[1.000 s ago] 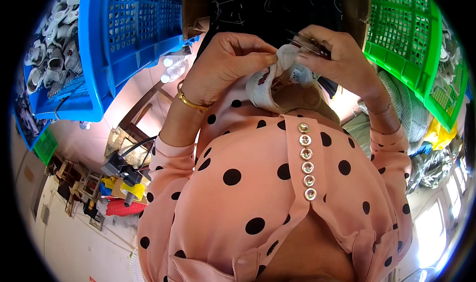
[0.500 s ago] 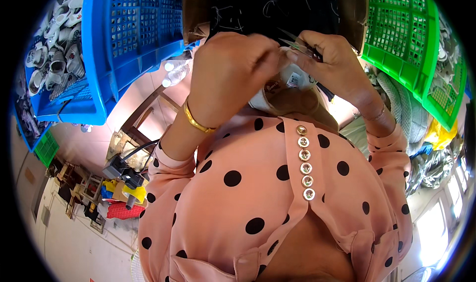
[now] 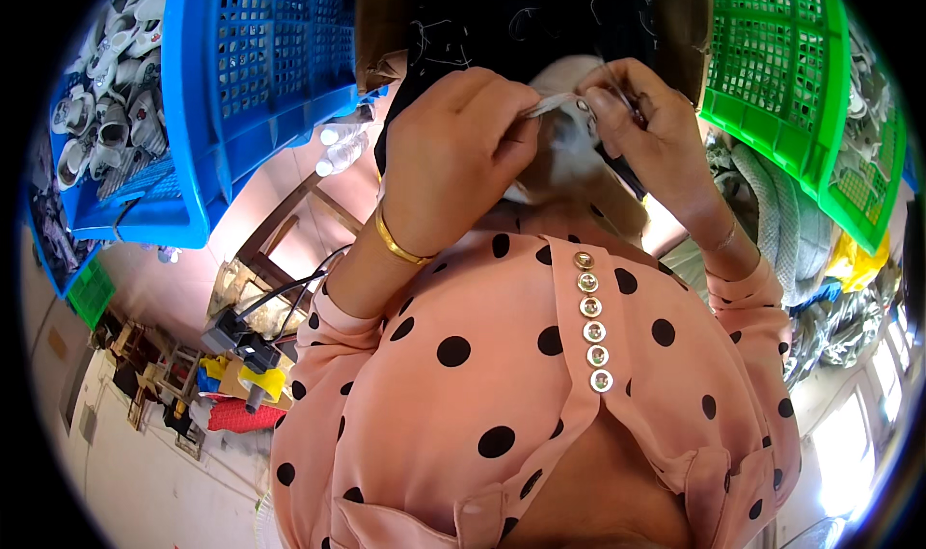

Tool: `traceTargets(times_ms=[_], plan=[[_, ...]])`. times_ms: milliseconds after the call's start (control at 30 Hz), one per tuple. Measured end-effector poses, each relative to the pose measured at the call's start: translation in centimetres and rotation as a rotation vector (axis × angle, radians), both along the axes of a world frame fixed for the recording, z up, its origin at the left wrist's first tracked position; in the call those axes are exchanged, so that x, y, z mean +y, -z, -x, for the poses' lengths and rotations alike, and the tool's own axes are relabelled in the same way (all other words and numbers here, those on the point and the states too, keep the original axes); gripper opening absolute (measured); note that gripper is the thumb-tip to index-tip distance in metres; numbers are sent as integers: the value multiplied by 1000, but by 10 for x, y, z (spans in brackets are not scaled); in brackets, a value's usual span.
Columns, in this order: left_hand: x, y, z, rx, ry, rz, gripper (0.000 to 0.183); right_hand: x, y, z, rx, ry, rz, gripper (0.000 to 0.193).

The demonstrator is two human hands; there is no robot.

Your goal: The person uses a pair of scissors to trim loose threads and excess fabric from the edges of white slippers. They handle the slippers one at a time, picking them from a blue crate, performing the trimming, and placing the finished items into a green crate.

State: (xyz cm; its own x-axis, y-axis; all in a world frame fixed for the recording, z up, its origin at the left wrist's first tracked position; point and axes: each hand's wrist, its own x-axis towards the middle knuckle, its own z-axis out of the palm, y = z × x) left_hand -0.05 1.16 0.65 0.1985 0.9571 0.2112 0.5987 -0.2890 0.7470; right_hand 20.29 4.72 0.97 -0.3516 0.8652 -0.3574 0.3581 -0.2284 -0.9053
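As fingers [image 3: 608, 120] pinch, white strip [image 3: 555, 103] (thin), gridded crate [image 3: 260, 67]

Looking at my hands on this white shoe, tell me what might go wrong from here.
One: your right hand holds a dark tool, mostly hidden, close to your fingertips; if it's sharp, it might nick skin or the white shoe. Two: your left hand pinches the shoe's thin white strap, so a hard tug might strain it.

white shoe [image 3: 569, 158] blurred, blue crate [image 3: 185, 115] cut off by top edge
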Motion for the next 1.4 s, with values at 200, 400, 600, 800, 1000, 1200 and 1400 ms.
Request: traceTargets(times_ms=[200,400,600,800,1000,1200,1400], plan=[[-6,10,-3,136,146,-409,25,-4,-9,-8,96,-53,395,28],[-13,27,4,36,227,-290,30,-14,10,-7,271,20,522,12],[-6,35,-5,-64,-3,-72,25,-17,24,-4,120,9,356,15],[16,41,-6,24,174,-222,22,-16,27,-4,74,22,368,18],[23,46,-12,-2,188,-250,15,-13,31,-5,25,-22,351,21],[19,51,-16,-63,115,-118,14,-9,28,-17,-65,-27,49,33],[16,60,-16,-96,89,-83,17,4,19,-34,-451,-310,-364,45]])
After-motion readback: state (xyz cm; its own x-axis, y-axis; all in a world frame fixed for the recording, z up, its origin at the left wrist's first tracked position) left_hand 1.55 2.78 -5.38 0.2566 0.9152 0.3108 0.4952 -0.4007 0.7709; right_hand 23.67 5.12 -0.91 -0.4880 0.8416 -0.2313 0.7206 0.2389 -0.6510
